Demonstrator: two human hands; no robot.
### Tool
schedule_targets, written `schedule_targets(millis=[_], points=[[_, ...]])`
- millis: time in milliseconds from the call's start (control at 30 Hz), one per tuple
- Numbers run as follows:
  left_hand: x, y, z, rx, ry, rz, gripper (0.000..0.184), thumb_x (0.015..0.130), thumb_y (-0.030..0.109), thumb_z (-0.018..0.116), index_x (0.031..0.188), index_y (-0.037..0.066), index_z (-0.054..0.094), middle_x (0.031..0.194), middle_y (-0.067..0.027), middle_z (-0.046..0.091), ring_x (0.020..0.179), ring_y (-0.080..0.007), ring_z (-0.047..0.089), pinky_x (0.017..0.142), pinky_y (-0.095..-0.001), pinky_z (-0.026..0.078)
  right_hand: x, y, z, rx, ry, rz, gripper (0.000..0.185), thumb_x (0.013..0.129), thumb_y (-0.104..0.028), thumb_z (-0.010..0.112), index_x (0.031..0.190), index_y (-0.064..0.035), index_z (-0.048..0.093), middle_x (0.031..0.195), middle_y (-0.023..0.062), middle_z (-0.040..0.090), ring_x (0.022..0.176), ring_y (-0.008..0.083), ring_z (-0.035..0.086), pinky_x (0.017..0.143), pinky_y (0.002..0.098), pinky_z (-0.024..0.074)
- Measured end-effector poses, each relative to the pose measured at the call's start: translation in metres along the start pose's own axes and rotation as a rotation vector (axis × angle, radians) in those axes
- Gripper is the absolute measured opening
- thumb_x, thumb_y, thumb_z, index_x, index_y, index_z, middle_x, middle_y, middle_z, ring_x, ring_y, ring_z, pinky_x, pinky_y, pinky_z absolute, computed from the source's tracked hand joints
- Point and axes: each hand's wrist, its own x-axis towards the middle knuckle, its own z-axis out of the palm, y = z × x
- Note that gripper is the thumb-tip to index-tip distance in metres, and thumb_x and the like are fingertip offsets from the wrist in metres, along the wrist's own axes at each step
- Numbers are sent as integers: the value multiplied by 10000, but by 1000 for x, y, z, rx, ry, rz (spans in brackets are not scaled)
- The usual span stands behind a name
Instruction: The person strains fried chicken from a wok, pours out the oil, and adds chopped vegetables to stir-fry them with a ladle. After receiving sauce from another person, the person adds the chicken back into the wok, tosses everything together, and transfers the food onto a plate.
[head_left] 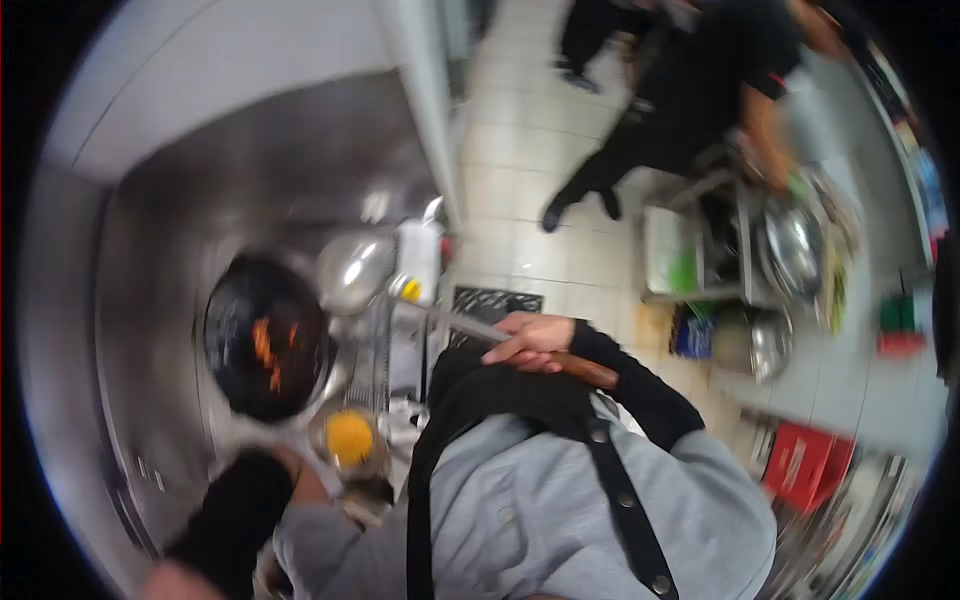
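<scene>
Evidently right hand gripping wooden-handled utensil | left hand: can't tell state | red box print illegible

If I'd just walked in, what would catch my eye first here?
Probably the black pan at the left, with bright orange pieces in it, and the yellow contents of a container just below it. In the middle, the person's right hand grips a long-handled utensil. A co-worker in dark clothes stands at the upper right.

The handle is brown, the wok black.
</scene>
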Motion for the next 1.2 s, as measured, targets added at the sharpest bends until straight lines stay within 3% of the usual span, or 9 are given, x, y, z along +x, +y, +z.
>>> schedule_targets(millis=[33,67,100,333,433,600,800,933,1200], points=[[-19,-1,-29,108,-32,-57,624,985,420,558,1476,111,328,1483,-74,421,1402,-225,368,1202,-466,259,1,-5,2,-36,29,-6,395,976,-235,651,684,-115,414,474,-40,381,329,47,399,267,240,326],[-51,2,-82,-341,292,-79,474,901,398,580,1263,99,514,1283,-88,558,1244,-261,491,1085,-440,350,4,-10,8,-18,58,49,385,982,-226,642,690,-112,417,476,-37,380,324,53,398,263,239,318],[-52,19,-81,-379,360,-133,437,877,362,589,1212,90,520,1232,-92,560,1194,-262,505,1036,-433,365,8,-12,14,-12,93,100,376,988,-216,632,696,-109,420,478,-34,379,319,58,397,259,239,310],[-73,99,25,-817,-156,-854,185,706,107,648,852,29,565,873,-119,569,846,-268,604,688,-385,473,24,-34,15,-19,79,101,223,976,-150,641,850,-97,464,511,-35,380,319,58,332,257,240,292],[-103,134,19,-740,-283,-1023,111,634,-2,674,698,3,584,719,-130,572,697,-271,646,539,-365,519,61,-45,44,-224,80,81,223,974,-163,645,869,-87,464,516,-32,376,323,62,330,254,248,282],[-130,178,13,-528,-592,-1401,176,650,-41,649,789,63,621,816,-56,616,846,-264,643,698,-359,536,94,-71,63,-349,-17,82,248,972,-198,646,859,-76,462,516,-33,375,316,67,335,256,253,276],[-136,211,0,-353,-542,-1683,201,716,-85,572,859,37,643,840,-94,635,839,-304,642,747,-396,532,126,-87,71,-479,-65,88,287,978,-221,643,830,-85,439,524,-34,383,340,70,358,283,263,322],[-136,216,-1,-318,-516,-1746,262,704,-126,543,894,17,651,867,-100,658,825,-318,655,719,-397,535,132,-76,62,-396,-114,113,297,975,-228,652,825,-87,439,528,-40,374,343,64,353,281,262,321],[-131,186,14,-358,-448,-1529,228,688,-128,623,860,14,666,850,-99,651,835,-289,665,735,-373,542,99,-65,43,-296,-18,161,263,986,-206,637,837,-74,465,527,-47,364,336,46,327,258,231,281]])
